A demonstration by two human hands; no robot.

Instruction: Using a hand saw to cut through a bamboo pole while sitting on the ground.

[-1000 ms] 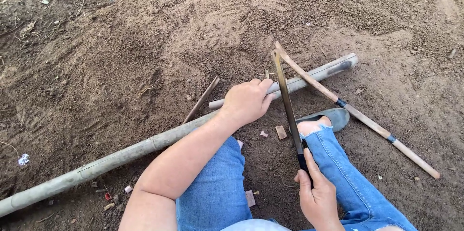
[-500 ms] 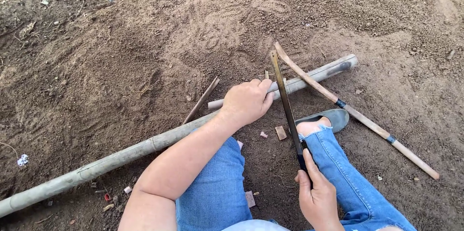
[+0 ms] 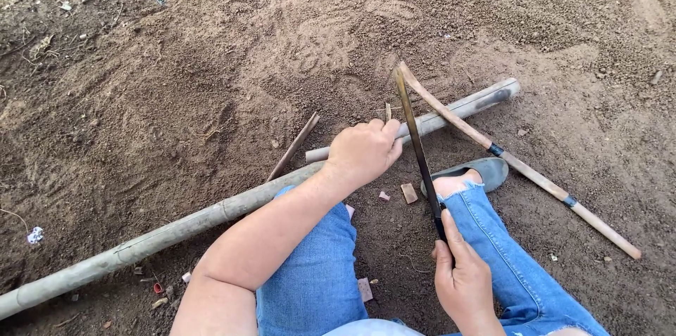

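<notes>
Underfoot I see loose brown dirt ground [image 3: 176, 97], outdoors, scuffed with prints and dotted with bits of litter and small wood chips [image 3: 409, 192]. 1 long bamboo pole [image 3: 141, 244] lies across the ground from the lower left toward the upper right, passing over my knees in blue jeans [image 3: 317, 273]. 1 thinner stick [image 3: 521, 163] with dark bands runs from the upper middle down to the right, and a short sliver [image 3: 293, 146] lies just beside the pole. 1 grey shoe [image 3: 486, 170] shows past the right knee.

My left hand [image 3: 362, 151] reaches forward, palm down, its fingers curled and resting on the pole, where a small upright splint [image 3: 387, 111] stands just beside them. My right hand [image 3: 461, 280] sits low near the right knee, fingers closed around the handle of 1 long dark blade [image 3: 417, 142], which slants up and away so that its far part crosses the pole just right of the left hand.
</notes>
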